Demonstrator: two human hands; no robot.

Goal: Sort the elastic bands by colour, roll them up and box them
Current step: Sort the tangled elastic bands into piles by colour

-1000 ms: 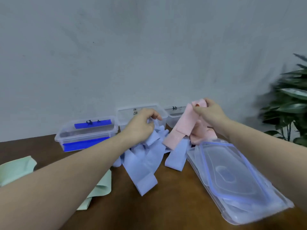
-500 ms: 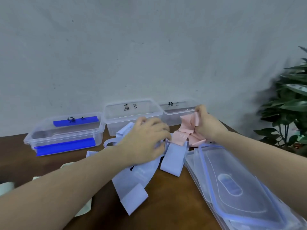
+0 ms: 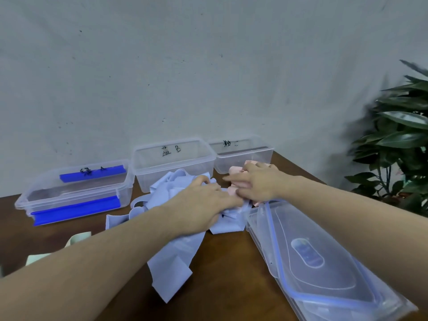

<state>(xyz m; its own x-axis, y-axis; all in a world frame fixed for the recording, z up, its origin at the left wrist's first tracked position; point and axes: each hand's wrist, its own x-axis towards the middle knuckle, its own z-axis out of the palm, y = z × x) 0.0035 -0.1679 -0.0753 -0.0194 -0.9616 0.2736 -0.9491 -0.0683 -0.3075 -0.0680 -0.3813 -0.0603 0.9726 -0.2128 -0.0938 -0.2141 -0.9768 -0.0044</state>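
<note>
A loose pile of pale blue elastic bands (image 3: 171,262) lies mid-table. My left hand (image 3: 206,202) rests palm down on it, fingers stretched to the right, their tips hidden among the bands. Beside it, my right hand (image 3: 257,181) holds a bunch of pink bands (image 3: 234,170) down on the table in front of the right box; its thumb is hidden. Three clear boxes stand along the wall: one with blue clips (image 3: 74,193) at the left, one marked B (image 3: 173,163) in the middle, and a third (image 3: 245,156) at the right. Pale green bands (image 3: 78,236) lie at the lower left.
A stack of clear lids with blue seals (image 3: 312,262) lies on the table's right side, under my right forearm. A green potted plant (image 3: 398,147) stands past the table's right edge. The grey wall runs close behind the boxes.
My right hand has come down from mid-air with the pink bands to the table. My left hand has lowered onto the blue pile and slid right toward the other hand.
</note>
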